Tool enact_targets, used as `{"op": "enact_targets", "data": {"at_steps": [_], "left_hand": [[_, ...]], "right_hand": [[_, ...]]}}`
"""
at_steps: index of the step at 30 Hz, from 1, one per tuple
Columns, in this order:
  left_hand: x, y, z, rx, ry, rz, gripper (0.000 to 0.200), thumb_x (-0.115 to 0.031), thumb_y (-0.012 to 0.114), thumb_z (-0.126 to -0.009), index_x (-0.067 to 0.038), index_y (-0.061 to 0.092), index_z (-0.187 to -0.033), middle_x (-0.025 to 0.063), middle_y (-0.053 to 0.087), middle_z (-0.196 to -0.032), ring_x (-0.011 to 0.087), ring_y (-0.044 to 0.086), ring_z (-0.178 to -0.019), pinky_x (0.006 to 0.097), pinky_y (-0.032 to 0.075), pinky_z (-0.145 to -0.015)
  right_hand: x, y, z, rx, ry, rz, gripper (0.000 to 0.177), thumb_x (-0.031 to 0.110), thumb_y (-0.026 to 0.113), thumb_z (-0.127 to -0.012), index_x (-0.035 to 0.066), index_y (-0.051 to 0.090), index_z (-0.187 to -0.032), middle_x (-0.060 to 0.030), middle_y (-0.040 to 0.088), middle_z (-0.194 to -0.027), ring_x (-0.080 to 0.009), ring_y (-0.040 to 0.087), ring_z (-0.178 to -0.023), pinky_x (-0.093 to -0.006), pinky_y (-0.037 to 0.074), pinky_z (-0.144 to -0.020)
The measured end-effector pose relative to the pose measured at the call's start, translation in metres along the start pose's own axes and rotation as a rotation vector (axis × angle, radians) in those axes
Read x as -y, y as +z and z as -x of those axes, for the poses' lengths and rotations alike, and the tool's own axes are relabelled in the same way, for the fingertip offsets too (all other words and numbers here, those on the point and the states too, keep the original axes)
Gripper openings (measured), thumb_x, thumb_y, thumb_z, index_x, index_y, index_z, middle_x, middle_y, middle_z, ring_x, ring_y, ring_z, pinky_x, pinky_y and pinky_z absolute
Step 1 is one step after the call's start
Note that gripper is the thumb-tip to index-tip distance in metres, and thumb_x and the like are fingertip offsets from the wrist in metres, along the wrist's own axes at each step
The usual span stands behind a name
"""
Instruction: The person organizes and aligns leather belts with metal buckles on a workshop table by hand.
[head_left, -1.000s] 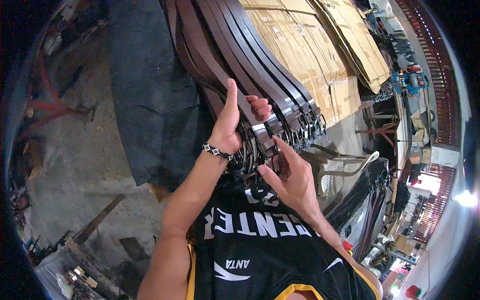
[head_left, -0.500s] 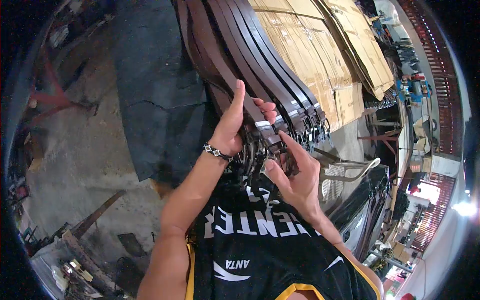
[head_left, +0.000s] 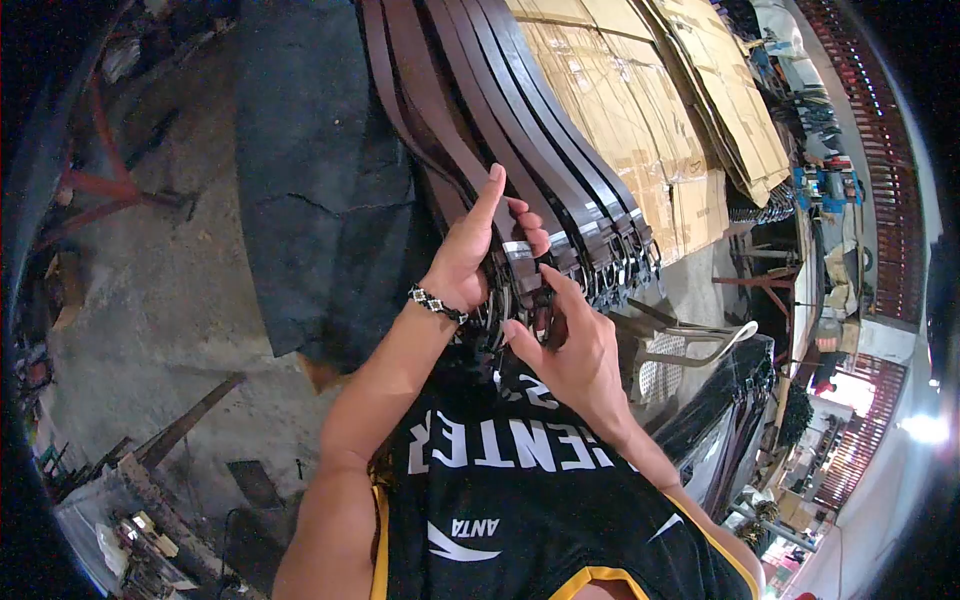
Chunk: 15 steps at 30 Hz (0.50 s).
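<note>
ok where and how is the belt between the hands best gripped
Probably by its flat strap, just beyond the buckle end, coming from the person's left with fingers beneath and thumb on top: the strap looks broad and flat there, while buckles crowd together along the near ends.

One view, from my head: lens faces forward and steeply down past my black yellow-trimmed jersey [head_left: 560, 520]. Bare left hand [head_left: 464, 262] and bare right hand [head_left: 580, 350] near, mid-frame; grey concrete floor [head_left: 150, 340] farther off.
</note>
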<state>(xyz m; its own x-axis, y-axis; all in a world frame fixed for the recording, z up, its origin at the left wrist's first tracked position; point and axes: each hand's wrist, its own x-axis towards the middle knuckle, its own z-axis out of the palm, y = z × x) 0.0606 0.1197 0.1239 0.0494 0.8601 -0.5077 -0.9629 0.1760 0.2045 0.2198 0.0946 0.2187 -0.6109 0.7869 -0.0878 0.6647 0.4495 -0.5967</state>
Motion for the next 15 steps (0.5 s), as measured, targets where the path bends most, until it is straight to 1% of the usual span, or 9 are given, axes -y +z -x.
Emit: {"op": "enact_targets", "data": {"at_steps": [2, 4, 5, 6, 8, 9, 11, 12, 15], "left_hand": [[-0.001, -0.01, -0.003, 0.096, -0.02, 0.037, 0.052, -0.063, 0.064, -0.093, -0.011, 0.056, -0.091, -0.0005, 0.053, -0.068, 0.0147, 0.056, -0.06, 0.0326, 0.054, -0.065], [-0.007, -0.016, 0.002, 0.129, -0.051, 0.071, 0.049, -0.06, 0.063, -0.095, -0.013, 0.055, -0.088, -0.0057, 0.041, -0.061, 0.0097, 0.044, -0.052, 0.0288, 0.046, -0.059], [-0.013, -0.021, 0.007, 0.168, -0.071, 0.099, 0.051, -0.061, 0.062, -0.095, -0.01, 0.059, -0.095, -0.0062, 0.04, -0.06, 0.0084, 0.042, -0.051, 0.0287, 0.046, -0.059], [-0.021, -0.03, 0.012, 0.215, -0.086, 0.107, 0.055, -0.062, 0.063, -0.094, -0.008, 0.06, -0.103, -0.0061, 0.039, -0.061, 0.0078, 0.042, -0.052, 0.0285, 0.046, -0.06], [-0.036, -0.04, 0.026, 0.329, -0.109, 0.118, 0.068, -0.063, 0.057, -0.096, -0.002, 0.06, -0.124, -0.0068, 0.035, -0.061, 0.0057, 0.041, -0.051, 0.0259, 0.044, -0.059], [-0.041, -0.044, 0.03, 0.366, -0.102, 0.125, 0.067, -0.062, 0.053, -0.099, 0.0, 0.06, -0.124, -0.0071, 0.035, -0.061, 0.0058, 0.04, -0.05, 0.0259, 0.044, -0.058], [-0.045, -0.051, 0.039, 0.322, -0.045, 0.019, 0.064, -0.061, 0.051, -0.101, -0.001, 0.061, -0.12, -0.0071, 0.036, -0.061, 0.006, 0.04, -0.05, 0.0266, 0.044, -0.056], [-0.044, -0.054, 0.039, 0.331, -0.042, 0.015, 0.058, -0.059, 0.052, -0.101, -0.003, 0.061, -0.111, -0.0062, 0.038, -0.061, 0.0071, 0.042, -0.051, 0.0278, 0.045, -0.056], [-0.033, -0.05, 0.036, 0.247, -0.024, 0.024, 0.054, -0.057, 0.048, -0.103, -0.005, 0.062, -0.101, -0.0056, 0.035, -0.06, 0.0078, 0.039, -0.049, 0.027, 0.043, -0.054]], "right_hand": [[0.002, -0.002, -0.001, 0.018, -0.025, -0.009, 0.059, 0.026, 0.079, -0.087, -0.005, 0.056, -0.132, -0.0183, 0.07, -0.08, -0.0276, 0.073, -0.072, -0.0373, 0.056, -0.064], [-0.012, -0.003, -0.004, 0.069, 0.057, -0.241, 0.052, 0.028, 0.076, -0.09, -0.005, 0.06, -0.127, -0.0148, 0.069, -0.078, -0.0211, 0.069, -0.067, -0.0332, 0.053, -0.061], [-0.019, -0.004, -0.007, 0.09, 0.099, -0.355, 0.049, 0.028, 0.075, -0.092, -0.004, 0.062, -0.125, -0.0131, 0.069, -0.077, -0.0179, 0.067, -0.065, -0.0312, 0.051, -0.06], [-0.02, -0.005, -0.011, 0.03, 0.147, -0.281, 0.042, 0.03, 0.071, -0.095, -0.004, 0.065, -0.12, -0.0074, 0.065, -0.071, -0.0108, 0.059, -0.063, -0.0274, 0.045, -0.056], [-0.045, 0.014, -0.025, -0.055, 0.093, -0.127, 0.045, 0.03, 0.074, -0.092, -0.004, 0.064, -0.119, -0.0148, 0.066, -0.084, -0.0224, 0.065, -0.067, -0.0349, 0.051, -0.06], [-0.056, 0.024, -0.028, -0.084, 0.028, -0.027, 0.049, 0.031, 0.074, -0.091, -0.005, 0.062, -0.121, -0.018, 0.066, -0.092, -0.0276, 0.067, -0.074, -0.0382, 0.054, -0.064], [-0.066, 0.042, -0.027, -0.094, -0.058, 0.235, 0.054, 0.033, 0.074, -0.091, -0.005, 0.059, -0.127, -0.0203, 0.064, -0.101, -0.0342, 0.065, -0.086, -0.0422, 0.053, -0.075], [-0.068, 0.049, -0.028, -0.096, -0.106, 0.363, 0.057, 0.033, 0.074, -0.091, -0.005, 0.058, -0.129, -0.0215, 0.063, -0.106, -0.0375, 0.064, -0.093, -0.0442, 0.052, -0.081], [-0.068, 0.063, -0.033, -0.004, 0.004, 0.302, 0.063, 0.037, 0.076, -0.089, -0.005, 0.054, -0.132, -0.0219, 0.059, -0.107, -0.0401, 0.061, -0.103, -0.0465, 0.05, -0.087]]}}
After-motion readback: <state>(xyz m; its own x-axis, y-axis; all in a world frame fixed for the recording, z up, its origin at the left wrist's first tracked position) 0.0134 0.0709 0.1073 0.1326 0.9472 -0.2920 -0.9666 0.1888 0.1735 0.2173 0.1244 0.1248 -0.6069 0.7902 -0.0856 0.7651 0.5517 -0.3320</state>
